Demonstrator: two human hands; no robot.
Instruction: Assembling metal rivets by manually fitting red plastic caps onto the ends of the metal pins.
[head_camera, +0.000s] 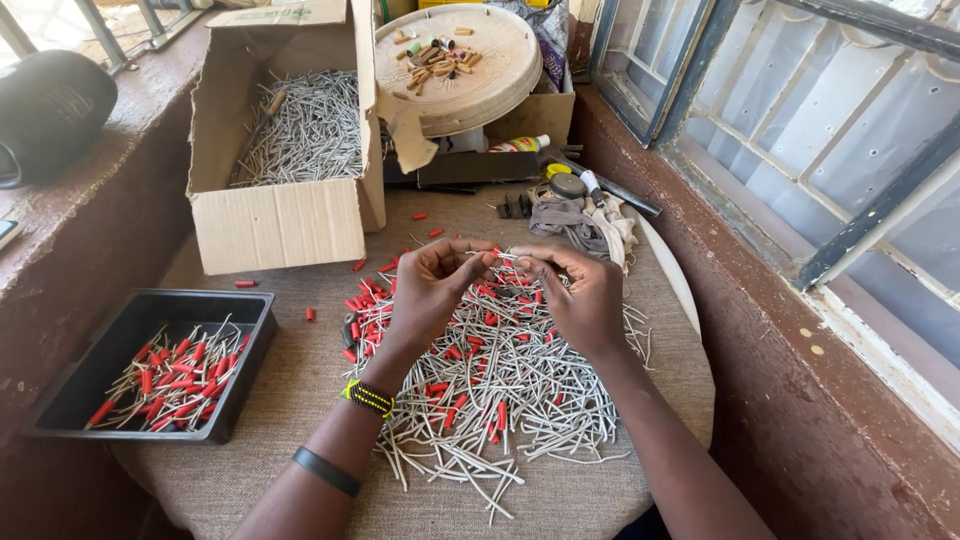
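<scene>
Fingers of both hands pinch together over the middle of the pile: the left hand (432, 285) and right hand (578, 295) meet at their tips, closed on one grey wire (503, 258) that spans the short gap between them. A red sleeve (489, 257) seems to sit at the left fingertips, though it is too small to be sure.

The wire is held just above a heap of wires (510, 390) on the cloth-covered table (300, 390), with loose sleeves (368, 300) scattered beside the left hand. The black tray (250, 310) at left holds wires that already carry red sleeves; the box (280, 225) behind holds bare ones.

By the look of it, the step in hand is sliding a sleeve onto a wire end. The next move would call for a steady push along the wire while the other hand keeps it straight, then a reach left to the tray.

Hard to make out: the exact grip, since the fingers curl over the wire and hide their tips. A round lid (470, 90) behind bears small brown pieces of unclear kind. Rags (585, 220) and small tools lie near the window, partly overlapping. Both forearms are cut off at the bottom edge.
</scene>
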